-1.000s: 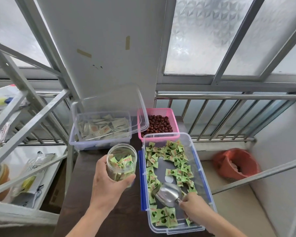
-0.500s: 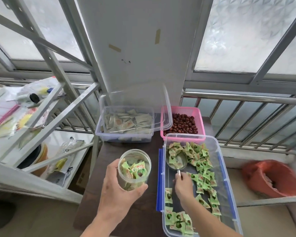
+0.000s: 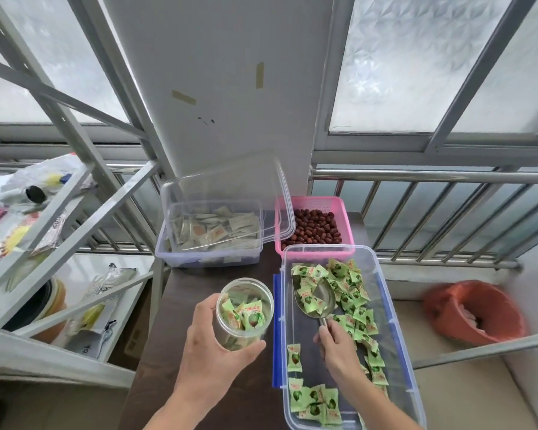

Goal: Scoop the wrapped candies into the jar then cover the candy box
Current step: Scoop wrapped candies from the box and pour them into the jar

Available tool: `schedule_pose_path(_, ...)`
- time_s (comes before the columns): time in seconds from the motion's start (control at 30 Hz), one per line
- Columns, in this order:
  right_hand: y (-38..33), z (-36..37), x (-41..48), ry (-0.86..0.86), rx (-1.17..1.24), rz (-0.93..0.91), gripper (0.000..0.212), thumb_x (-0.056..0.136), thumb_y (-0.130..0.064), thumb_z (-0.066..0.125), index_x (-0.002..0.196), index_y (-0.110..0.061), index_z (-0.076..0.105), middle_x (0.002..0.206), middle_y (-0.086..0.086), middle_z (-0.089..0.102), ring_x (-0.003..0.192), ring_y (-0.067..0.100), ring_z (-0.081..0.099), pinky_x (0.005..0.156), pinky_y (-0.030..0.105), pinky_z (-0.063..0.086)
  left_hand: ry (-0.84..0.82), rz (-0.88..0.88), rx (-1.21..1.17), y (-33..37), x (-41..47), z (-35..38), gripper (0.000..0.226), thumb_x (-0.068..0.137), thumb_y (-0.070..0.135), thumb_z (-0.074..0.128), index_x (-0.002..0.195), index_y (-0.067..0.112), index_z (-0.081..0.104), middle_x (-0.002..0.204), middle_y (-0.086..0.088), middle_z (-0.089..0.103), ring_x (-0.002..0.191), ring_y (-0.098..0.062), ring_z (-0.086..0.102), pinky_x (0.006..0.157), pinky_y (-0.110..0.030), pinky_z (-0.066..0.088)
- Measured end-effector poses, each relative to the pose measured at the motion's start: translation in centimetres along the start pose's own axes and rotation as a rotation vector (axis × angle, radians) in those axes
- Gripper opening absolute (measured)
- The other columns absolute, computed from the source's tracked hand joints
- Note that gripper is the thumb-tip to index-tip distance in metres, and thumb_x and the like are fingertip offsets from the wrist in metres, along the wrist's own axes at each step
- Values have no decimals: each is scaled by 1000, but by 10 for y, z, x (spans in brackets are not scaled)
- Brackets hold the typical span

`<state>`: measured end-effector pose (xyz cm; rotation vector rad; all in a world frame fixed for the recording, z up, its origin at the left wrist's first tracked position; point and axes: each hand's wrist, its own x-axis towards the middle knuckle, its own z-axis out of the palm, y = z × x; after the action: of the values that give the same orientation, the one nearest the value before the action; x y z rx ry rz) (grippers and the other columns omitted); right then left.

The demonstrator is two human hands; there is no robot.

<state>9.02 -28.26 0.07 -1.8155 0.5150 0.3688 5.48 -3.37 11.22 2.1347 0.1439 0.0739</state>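
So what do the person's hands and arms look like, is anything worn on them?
Both hands, left and right, are bare: no gloves, rings, watch or bands show. Both forearms are bare as far as the frame's bottom edge, with no sleeve in sight.

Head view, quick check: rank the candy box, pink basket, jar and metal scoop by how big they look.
1. candy box, clearly largest, though nearest the camera.
2. pink basket, partly hidden behind a lid and the box.
3. jar.
4. metal scoop.
Jar and scoop look close; the ranking between them is unsure.
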Motion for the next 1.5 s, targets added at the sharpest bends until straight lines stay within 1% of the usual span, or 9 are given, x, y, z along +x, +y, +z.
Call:
schedule_pose_path(0.1, -7, -27, -21, -19, -11, -66, 30, 106, -22, 48, 82, -8, 60, 63, -3, 53, 54, 13, 44, 53, 30, 34, -45, 45, 15, 2, 6, 5, 89, 54, 39, 99, 117, 60, 40, 119, 28, 55, 114, -4, 54, 89, -23, 47)
schedule_pose_path(0.2, -26, -67, -50, -31, -90, -137, 29, 105, -15, 50, 78, -8, 59, 56, -9, 50, 48, 6, 39, 45, 13, 32, -98, 106, 27, 6, 15, 11, 87, 53, 37, 99, 116, 56, 42, 117, 29, 55, 114, 8, 53, 85, -7, 42)
schedule_pose_path(0.33, -84, -136, -99, -28, -251, -250, 24, 103, 0, 53, 84, 11, 62, 57, -2, 50, 44, 1, 35, 42, 9, 27, -149, 170, 60, 14, 27, 20, 85, 55, 45, 95, 118, 53, 39, 118, 26, 55, 113, -4, 54, 90, -18, 43)
schedule_pose_path(0.5, -178, -193, -157, -94, -629, -354, 26, 96, -30, 62, 85, -11, 75, 66, 18, 60, 54, 12, 45, 52, 43, 36, -208, 263, 66, 28, 38, 32, 81, 55, 50, 87, 122, 48, 41, 120, 22, 52, 112, -9, 52, 101, -35, 50)
schedule_pose_path(0.67, -263, -186, -184, -198, -1152, -273, 34, 101, -33, 53, 72, -21, 65, 70, -9, 71, 66, 11, 65, 70, 35, 57, -264, 317, 34, 38, 43, 47, 85, 54, 52, 88, 124, 48, 41, 118, 17, 57, 109, -17, 60, 95, -41, 55)
schedule_pose_path(0.87, -306, -141, -187, -249, -1571, -316, 35, 97, -31, 45, 80, -7, 64, 82, 10, 70, 77, 25, 64, 75, 43, 57, -288, 332, -30, 43, 36, 56, 82, 55, 50, 89, 121, 49, 41, 116, 18, 60, 108, -16, 62, 89, -42, 58)
schedule_pose_path(0.97, -317, -141, -193, -248, -1603, -299, 34, 98, -29, 47, 79, -7, 64, 81, 10, 67, 64, 17, 52, 65, 34, 50, -281, 305, -47, 40, 33, 52, 81, 56, 50, 89, 122, 49, 42, 119, 22, 57, 113, -9, 57, 93, -37, 57)
schedule_pose_path(1.13, -304, -174, -203, -177, -1399, -240, 36, 98, -34, 51, 66, -21, 61, 71, -8, 72, 69, 8, 66, 73, 30, 57, -336, 185, -224, 50, 33, 54, 86, 55, 30, 98, 125, 44, 50, 120, 13, 65, 112, -5, 63, 92, -24, 57)
schedule_pose_path(1.5, -309, -171, -209, -153, -1427, -237, 37, 99, -34, 50, 67, -19, 59, 71, -1, 68, 69, 15, 67, 70, 37, 60, -353, 217, -220, 56, 25, 61, 76, 62, 36, 93, 125, 42, 50, 116, 13, 67, 107, -4, 65, 89, -29, 59)
